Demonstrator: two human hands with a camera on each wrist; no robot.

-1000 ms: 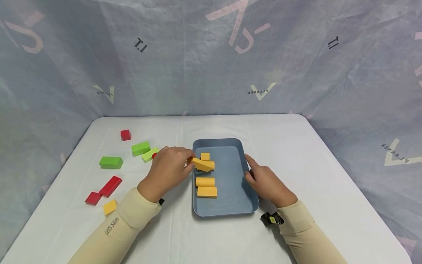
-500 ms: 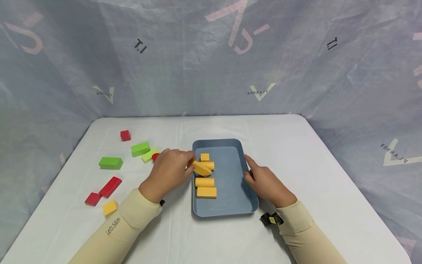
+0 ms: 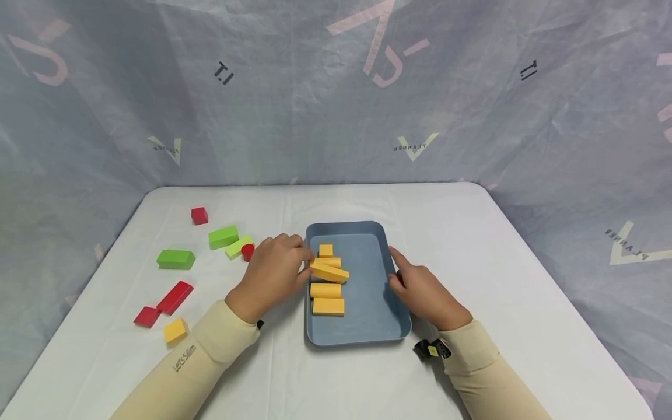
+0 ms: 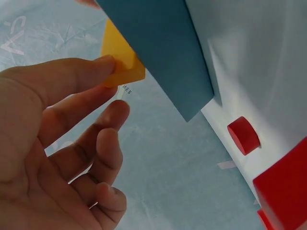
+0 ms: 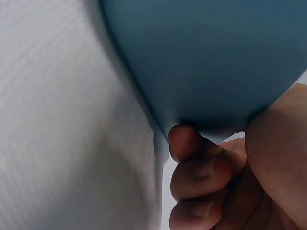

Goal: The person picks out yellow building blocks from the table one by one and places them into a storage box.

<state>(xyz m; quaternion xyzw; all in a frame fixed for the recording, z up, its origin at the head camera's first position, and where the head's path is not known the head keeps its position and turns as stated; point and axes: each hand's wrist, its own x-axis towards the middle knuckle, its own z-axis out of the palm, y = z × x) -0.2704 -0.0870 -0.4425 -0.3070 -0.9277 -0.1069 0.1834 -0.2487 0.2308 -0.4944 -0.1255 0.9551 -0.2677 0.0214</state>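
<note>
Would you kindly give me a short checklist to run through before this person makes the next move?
1. Left hand has the long yellow block between thumb and finger: ok.
2. Right hand touches the right side of the blue-grey tray: ok; how firmly, cannot tell.
3. Long yellow block parallel to the yellow cylinder just nearer the person: not ok, it slants.
4. Long yellow block flat on the tray floor: cannot tell.
5. Only yellow pieces inside the tray: ok.
6. Every yellow piece inside: not ok, a loose yellow block lies by the left sleeve.
</note>
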